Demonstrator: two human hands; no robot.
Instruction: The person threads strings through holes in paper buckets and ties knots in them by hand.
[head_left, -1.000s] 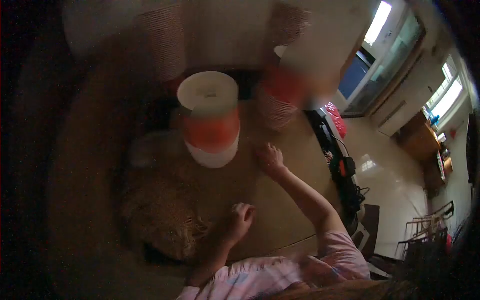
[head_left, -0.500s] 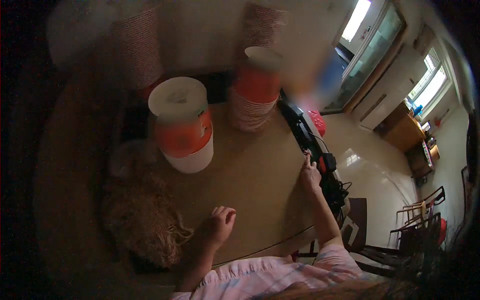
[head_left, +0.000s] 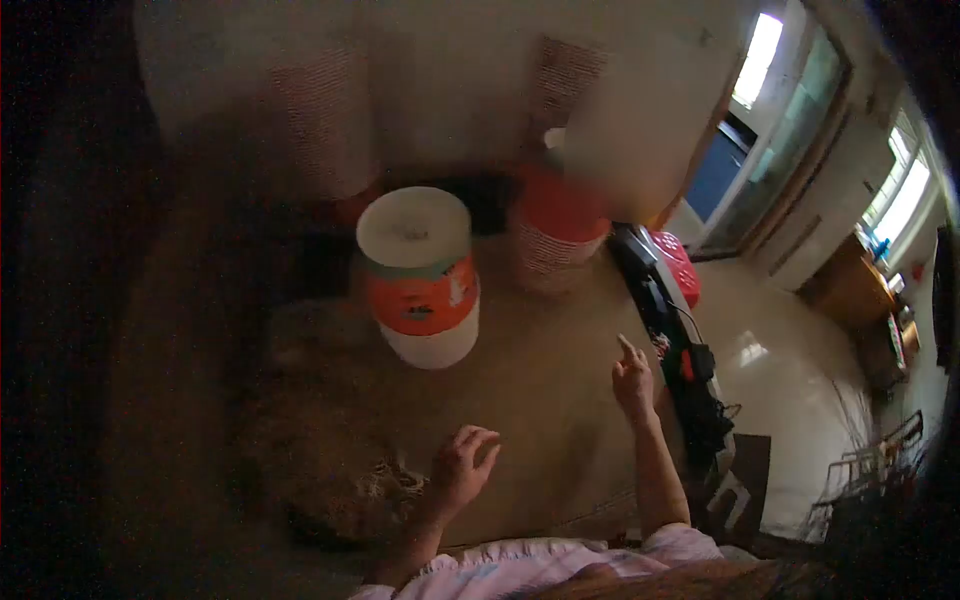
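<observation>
My left hand (head_left: pixel 466 466) is raised over the near part of the brown table (head_left: pixel 540 400), its fingers apart and a little curled, holding nothing. Just left of it lies a tangled heap of straw-like fibres (head_left: pixel 380 487). My right hand (head_left: pixel 633 381) hovers near the table's right edge with the index finger stretched out and the others curled; nothing can be made out in it. Beyond my hands stands a stack of white and orange paper buckets (head_left: pixel 425 300). Right of that stack is a red one with many pale rims (head_left: pixel 560 235).
Along the right edge lie a dark strip with cables (head_left: pixel 700 415), a black plug (head_left: pixel 698 362) and a red plastic item (head_left: pixel 676 266). Tall ribbed stacks (head_left: pixel 325 120) stand at the back. Chairs (head_left: pixel 870 460) and a wooden cabinet (head_left: pixel 850 280) are farther right.
My right hand has moved from mid-table to the right edge, then slightly back from it, its index finger now extended. My left hand's fingers have spread. The camera view has shifted.
</observation>
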